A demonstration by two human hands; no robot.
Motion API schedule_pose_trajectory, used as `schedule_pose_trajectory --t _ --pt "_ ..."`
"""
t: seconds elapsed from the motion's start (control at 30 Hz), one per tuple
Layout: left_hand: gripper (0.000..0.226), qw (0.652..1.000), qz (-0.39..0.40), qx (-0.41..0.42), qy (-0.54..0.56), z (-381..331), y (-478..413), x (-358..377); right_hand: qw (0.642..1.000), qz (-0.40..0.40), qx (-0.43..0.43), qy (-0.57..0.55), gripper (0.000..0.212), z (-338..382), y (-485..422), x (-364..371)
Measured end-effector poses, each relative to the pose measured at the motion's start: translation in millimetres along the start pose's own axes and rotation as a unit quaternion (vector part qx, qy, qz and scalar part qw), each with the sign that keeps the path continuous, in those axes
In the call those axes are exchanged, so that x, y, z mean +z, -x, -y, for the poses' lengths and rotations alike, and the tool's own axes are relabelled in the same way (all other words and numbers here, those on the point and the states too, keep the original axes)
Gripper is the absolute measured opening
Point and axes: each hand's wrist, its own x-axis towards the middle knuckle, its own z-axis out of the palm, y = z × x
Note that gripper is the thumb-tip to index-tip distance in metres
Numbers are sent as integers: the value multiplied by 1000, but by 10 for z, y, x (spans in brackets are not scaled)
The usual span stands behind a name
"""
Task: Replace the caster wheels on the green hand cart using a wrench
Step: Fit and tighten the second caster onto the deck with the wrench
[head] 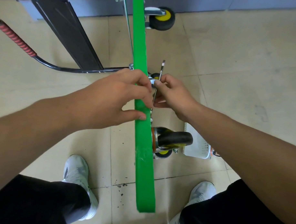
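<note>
What the wrench bears on is hidden behind fingertips. The left hand grips the green cart edge; the right hand, just beside it, pinches the wrench.

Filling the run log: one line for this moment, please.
left hand grips green cart deck | right hand holds wrench | near caster mounted
</note>
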Motion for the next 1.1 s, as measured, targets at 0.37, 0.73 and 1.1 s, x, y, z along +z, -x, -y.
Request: schedule_pose_trajectory --t 0.37,0.73,1.1 --pt "43 997 23 -52 -56 -355 105 14 977 -20 -191 88 8 284 841 -281" --pt "45 992 90 -66 -64 -741 344 30 952 -49 -274 123 22 60 1822 -148" --pt "52 983 153 -62 -86 -956 421 68 957 -57 -253 128 15 -252 2284 -114"
